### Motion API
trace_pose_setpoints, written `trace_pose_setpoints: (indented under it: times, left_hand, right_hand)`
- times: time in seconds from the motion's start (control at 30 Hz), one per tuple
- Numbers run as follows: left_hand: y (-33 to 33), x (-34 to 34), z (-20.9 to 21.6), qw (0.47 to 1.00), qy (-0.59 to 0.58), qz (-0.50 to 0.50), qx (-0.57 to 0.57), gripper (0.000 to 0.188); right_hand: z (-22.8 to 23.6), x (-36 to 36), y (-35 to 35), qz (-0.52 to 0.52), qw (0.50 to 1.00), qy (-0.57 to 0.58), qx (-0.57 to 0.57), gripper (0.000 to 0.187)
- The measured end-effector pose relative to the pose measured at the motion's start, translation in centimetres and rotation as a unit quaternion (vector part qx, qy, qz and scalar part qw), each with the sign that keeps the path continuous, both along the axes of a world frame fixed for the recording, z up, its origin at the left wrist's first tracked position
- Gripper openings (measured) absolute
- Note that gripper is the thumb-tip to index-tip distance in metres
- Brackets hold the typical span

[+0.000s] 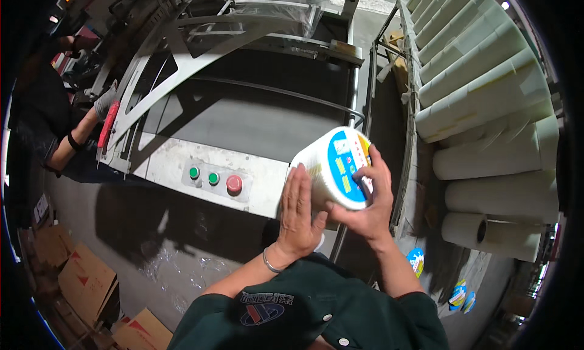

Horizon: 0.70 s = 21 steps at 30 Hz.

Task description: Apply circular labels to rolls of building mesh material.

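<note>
White cylindrical pack point(312, 170) with blue-and-yellow end label point(347, 167). Sits tilted between both hands, at the right end of the pale panel point(161, 152); cannot tell if touching it. Has the left hand point(296, 213) laid flat against one side, fingers straight, close together. Is clasped at the labelled end by the right hand point(372, 204), thumb and fingers spread. Lies right of two green buttons point(213, 178) and a red button point(234, 184).

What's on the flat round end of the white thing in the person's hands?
A mostly blue label with white and yellow patches is on that end of the white bundle. The right hand covers part of it, so whatever is beneath can't be seen.
</note>
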State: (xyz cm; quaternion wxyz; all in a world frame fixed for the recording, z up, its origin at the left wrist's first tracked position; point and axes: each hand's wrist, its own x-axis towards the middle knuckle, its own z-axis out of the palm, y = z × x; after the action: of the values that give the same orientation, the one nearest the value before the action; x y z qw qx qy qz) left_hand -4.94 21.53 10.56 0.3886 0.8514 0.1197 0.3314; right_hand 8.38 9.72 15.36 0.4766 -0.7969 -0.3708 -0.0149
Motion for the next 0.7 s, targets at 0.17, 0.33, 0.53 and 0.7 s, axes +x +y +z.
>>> trace_pose_setpoints:
  times: [0.17,0.33,0.53,0.7]
  left_hand:
    - [4.3,1.2,-0.6,0.993,0.066,-0.100,-0.017,0.053]
    - [12.5,2.5,-2.3,0.995,0.061,-0.067,-0.043,0.042]
    - [18.5,2.0,-3.7,0.992,0.091,-0.066,-0.061,0.037]
    - [18.9,3.2,-2.8,0.988,0.090,-0.100,-0.078,0.031]
  right_hand:
    - [-2.2,10.4,10.1,-0.081,0.994,-0.077,0.010,0.067]
    - [-6.7,20.4,22.5,-0.150,0.972,-0.142,-0.108,0.064]
    - [-10.1,22.5,32.5,-0.201,0.942,-0.247,-0.102,0.067]
    - [-8.9,23.0,33.0,-0.191,0.936,-0.083,-0.285,0.104]
